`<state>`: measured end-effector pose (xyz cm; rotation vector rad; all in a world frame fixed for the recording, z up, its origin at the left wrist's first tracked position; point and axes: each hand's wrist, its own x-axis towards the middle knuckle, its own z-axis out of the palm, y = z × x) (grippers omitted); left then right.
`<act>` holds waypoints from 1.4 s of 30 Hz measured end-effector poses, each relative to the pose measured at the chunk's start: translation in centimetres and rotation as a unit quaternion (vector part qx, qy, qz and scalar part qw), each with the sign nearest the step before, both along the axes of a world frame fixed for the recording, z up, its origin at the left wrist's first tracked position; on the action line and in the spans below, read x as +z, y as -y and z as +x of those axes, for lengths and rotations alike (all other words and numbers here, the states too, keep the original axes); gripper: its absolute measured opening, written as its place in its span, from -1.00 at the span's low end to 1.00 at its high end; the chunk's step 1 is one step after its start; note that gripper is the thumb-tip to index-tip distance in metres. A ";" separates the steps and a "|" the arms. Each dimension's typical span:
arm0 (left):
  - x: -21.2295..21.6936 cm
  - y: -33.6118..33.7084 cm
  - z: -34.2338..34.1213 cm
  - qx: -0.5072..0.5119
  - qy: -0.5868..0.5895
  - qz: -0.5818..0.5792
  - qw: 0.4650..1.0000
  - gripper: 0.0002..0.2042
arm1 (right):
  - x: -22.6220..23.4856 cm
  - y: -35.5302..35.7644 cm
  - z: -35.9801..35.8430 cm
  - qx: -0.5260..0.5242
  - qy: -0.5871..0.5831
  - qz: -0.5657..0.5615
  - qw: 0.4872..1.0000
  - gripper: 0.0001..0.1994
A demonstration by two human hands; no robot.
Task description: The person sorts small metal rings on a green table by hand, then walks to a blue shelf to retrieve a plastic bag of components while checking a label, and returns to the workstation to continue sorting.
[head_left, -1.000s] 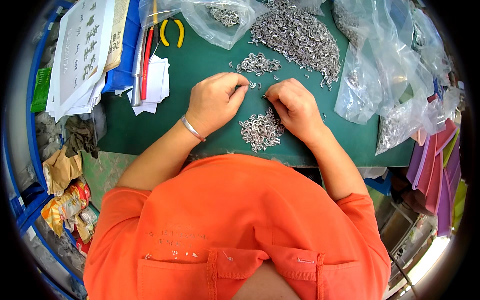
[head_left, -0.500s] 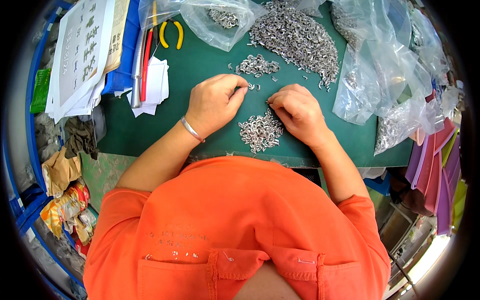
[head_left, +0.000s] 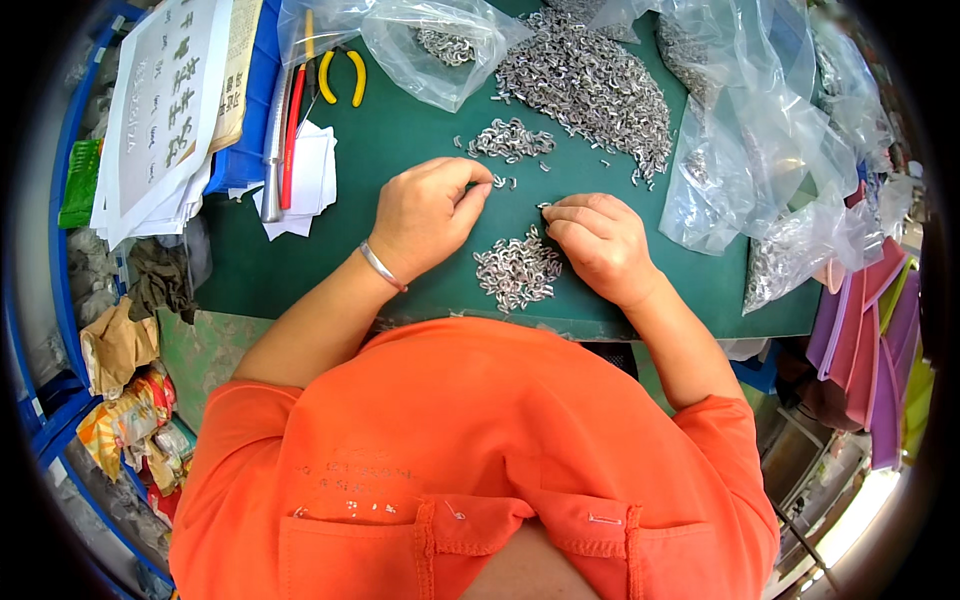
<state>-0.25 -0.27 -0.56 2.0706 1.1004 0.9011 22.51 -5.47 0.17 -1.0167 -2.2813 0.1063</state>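
My left hand [head_left: 425, 215], with a silver bangle at its wrist, is closed in a pinch above the green table. What its fingertips hold, if anything, is too small to tell. A few loose curved metal pieces [head_left: 506, 182] lie right beside those fingertips. Thumb and forefinger of my right hand [head_left: 605, 245] pinch a small curved metal piece [head_left: 544, 206]. Just below and between the hands is a loose pile of shiny curved pieces [head_left: 516, 270]. Beyond the fingertips sits a smaller heap of similar pieces [head_left: 512, 140].
A large heap of metal pieces [head_left: 590, 85] spreads across the green table [head_left: 680, 290] at the back. Clear plastic bags [head_left: 715, 190] stand at right, another [head_left: 440, 75] at the back. Yellow-handled pliers [head_left: 343, 78], a red pen [head_left: 293, 135] and papers [head_left: 165, 110] are at left.
My right hand has shifted slightly to the right and nearer me, and the metal piece at its fingertips shows more clearly. My left hand stays nearly in place.
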 end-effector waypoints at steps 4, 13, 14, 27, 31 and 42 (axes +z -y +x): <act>0.1 0.0 -0.1 -0.002 -0.001 0.001 1.000 -0.91 | 0.4 0.1 0.4 -0.068 -0.109 -0.087 0.988 -0.83; 0.3 0.0 -0.1 -0.002 -0.003 -0.001 1.000 -0.92 | -0.3 -0.3 -0.5 -0.078 -0.126 -0.170 0.974 -0.83; 0.4 0.0 0.0 -0.003 -0.005 -0.005 1.000 -0.92 | 0.0 -0.2 -0.4 -0.067 -0.133 -0.200 0.968 -0.83; 0.2 0.0 -0.1 -0.002 -0.004 0.005 1.000 -0.92 | -0.1 -2.9 -0.5 -0.038 0.037 0.006 0.999 -0.89; 0.1 0.0 -0.1 -0.002 0.003 -0.003 1.000 -0.92 | 0.1 -2.3 0.3 -0.037 -0.005 -0.024 0.999 -0.85; 0.2 -0.1 -0.1 -0.004 -0.003 -0.002 1.000 -0.92 | 0.1 -2.0 -1.0 -0.190 -0.163 -0.198 0.948 -0.85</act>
